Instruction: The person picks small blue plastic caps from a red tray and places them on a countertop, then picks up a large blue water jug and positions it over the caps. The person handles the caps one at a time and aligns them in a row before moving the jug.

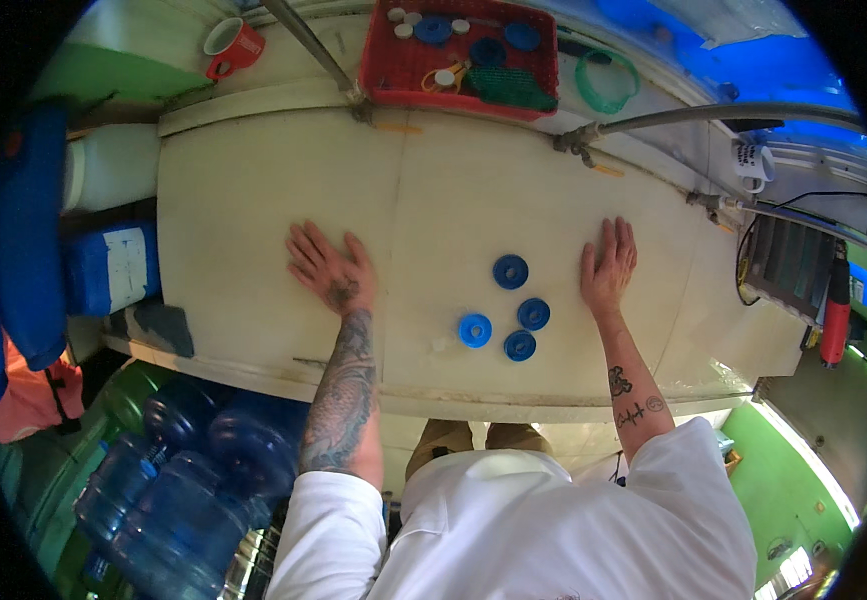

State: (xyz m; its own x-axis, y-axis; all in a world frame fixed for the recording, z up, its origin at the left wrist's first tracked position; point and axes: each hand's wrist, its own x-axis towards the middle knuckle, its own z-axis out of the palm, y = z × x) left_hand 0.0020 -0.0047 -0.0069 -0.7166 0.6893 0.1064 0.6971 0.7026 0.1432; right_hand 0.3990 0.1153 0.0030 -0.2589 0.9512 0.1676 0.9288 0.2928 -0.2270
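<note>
My left hand (330,268) lies flat on the pale counter (253,180), fingers spread and nothing in it. Further right, my right hand (609,267) rests palm down with its fingers stretched out. Between the two, nearer the right one, is a loose group of round blue bottle caps with ring-shaped centres. The farthest cap (510,271) sits a little apart from a second cap (533,314). A third cap (520,346) lies close below that one, and a brighter blue cap (474,330) is to their left. Neither hand touches a cap.
Behind the counter stands a red tray (373,75) with blue and white caps. A green ring (608,108), a red mug (233,46) and a white mug (753,165) are nearby. Metal pipes with taps (578,140) reach over the back edge. Large blue water bottles (183,510) stand at lower left.
</note>
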